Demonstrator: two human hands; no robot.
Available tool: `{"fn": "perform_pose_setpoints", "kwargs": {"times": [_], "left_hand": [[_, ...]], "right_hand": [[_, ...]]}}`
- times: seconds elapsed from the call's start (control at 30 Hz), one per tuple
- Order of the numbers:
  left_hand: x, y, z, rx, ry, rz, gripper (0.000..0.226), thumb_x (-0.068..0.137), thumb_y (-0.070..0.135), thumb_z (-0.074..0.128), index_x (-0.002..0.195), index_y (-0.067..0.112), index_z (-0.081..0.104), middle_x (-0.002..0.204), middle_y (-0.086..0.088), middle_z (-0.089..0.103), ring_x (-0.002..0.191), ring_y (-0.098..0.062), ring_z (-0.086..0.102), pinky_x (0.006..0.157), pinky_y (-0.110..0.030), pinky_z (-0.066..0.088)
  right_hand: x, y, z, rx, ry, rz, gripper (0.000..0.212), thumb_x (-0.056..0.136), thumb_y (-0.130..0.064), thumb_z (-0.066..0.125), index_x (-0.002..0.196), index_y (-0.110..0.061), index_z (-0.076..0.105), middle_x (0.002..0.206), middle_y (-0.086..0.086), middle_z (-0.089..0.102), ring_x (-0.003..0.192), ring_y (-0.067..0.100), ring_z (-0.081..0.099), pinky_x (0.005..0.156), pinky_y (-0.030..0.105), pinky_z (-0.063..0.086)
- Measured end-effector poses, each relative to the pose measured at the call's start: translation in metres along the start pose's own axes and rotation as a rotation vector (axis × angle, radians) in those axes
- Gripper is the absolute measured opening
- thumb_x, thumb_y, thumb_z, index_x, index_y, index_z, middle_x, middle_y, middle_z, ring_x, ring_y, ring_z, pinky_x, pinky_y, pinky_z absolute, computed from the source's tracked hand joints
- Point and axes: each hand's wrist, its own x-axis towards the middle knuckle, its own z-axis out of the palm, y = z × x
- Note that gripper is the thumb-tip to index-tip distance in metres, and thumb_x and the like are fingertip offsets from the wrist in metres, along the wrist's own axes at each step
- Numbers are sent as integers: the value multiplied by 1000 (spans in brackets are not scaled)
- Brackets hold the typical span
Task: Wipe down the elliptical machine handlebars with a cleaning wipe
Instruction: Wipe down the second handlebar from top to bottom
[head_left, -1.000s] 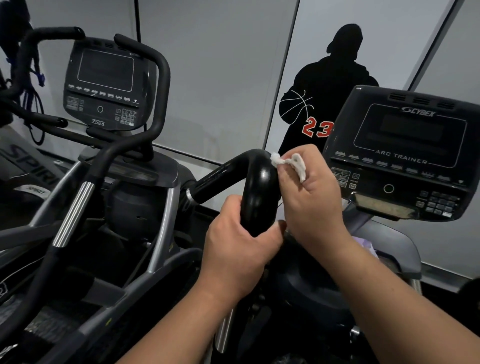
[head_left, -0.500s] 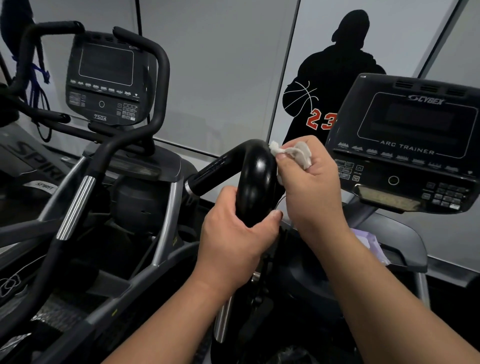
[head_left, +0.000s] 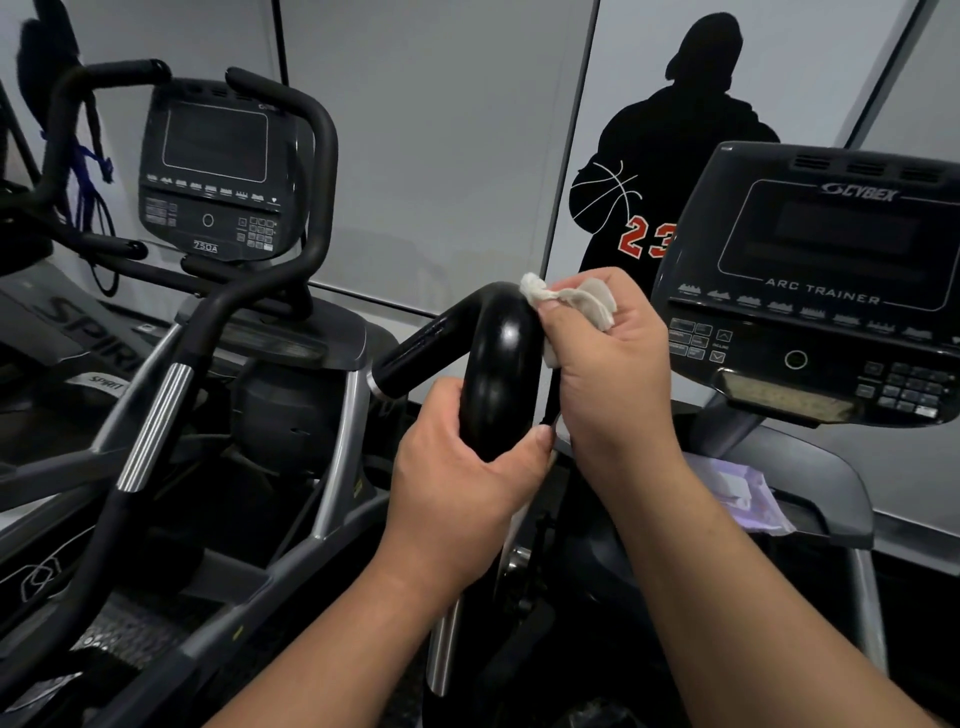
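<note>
At frame centre my left hand (head_left: 467, 483) grips the handlebar (head_left: 498, 364); my right hand (head_left: 608, 364) pinches the wipe (head_left: 566, 301) against its bend. The bunched wipe may slip free, leaving the curve unwiped.

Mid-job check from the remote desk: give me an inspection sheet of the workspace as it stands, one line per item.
Surface: black handlebar, glossy at the bend, no residue seen.
Job's things: white wipe, crumpled, pressed against the handlebar's upper bend on its right side.
Clutter: purple packet lying on the machine's grey shroud below the console.
Grippers: left hand grips the handlebar lower down; right hand holds the wipe.
Cables: blue cord hangs at far left.
Surroundings: Arc Trainer console at right; second console marked 750A at left; wall silhouette with a basketball and number 23.
</note>
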Motion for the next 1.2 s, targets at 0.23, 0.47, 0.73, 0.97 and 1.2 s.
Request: {"fn": "perform_pose_setpoints", "kwargs": {"times": [0.23, 0.47, 0.73, 0.97, 1.2], "left_hand": [[2, -2, 2, -23, 0, -14, 30, 67, 44, 76, 83, 28, 56, 83, 6, 66, 63, -2, 59, 57, -13, 48], [3, -2, 3, -18, -10, -19, 28, 75, 31, 82, 82, 25, 56, 77, 7, 63, 61, 0, 56, 56, -13, 47], [6, -1, 3, -40, -22, -18, 31, 66, 45, 78, 80, 28, 56, 79, 6, 63, 61, 0, 58, 54, -13, 48], [8, -6, 5, -74, -31, -20, 34, 59, 54, 71, 82, 33, 57, 73, 16, 65, 61, 0, 59, 55, -13, 47], [10, -7, 3, -50, -56, -44, 38, 58, 56, 70, 83, 32, 55, 71, 14, 63, 58, 0, 57, 51, -16, 47]], "right_hand": [[10, 6, -2, -53, 27, 27, 21, 92, 3, 62, 76, -10, 55, 63, -2, 47, 62, 10, 43, 59, 28, 38], [20, 6, 0, -44, 4, 31, 17, 93, -1, 63, 80, 3, 54, 67, 1, 47, 64, 12, 43, 60, 27, 40], [29, 7, 0, -108, -14, 74, 29, 92, -4, 64, 69, -11, 48, 61, -3, 44, 61, 12, 41, 60, 32, 38], [49, -1, -5, -368, -155, 7, 26, 92, -15, 66, 84, 7, 55, 67, 4, 45, 60, 10, 38, 59, 30, 35], [58, -25, -1, -587, -345, -30, 27, 89, -23, 68, 76, -3, 54, 62, 0, 45, 58, 14, 40, 59, 34, 36]]}}
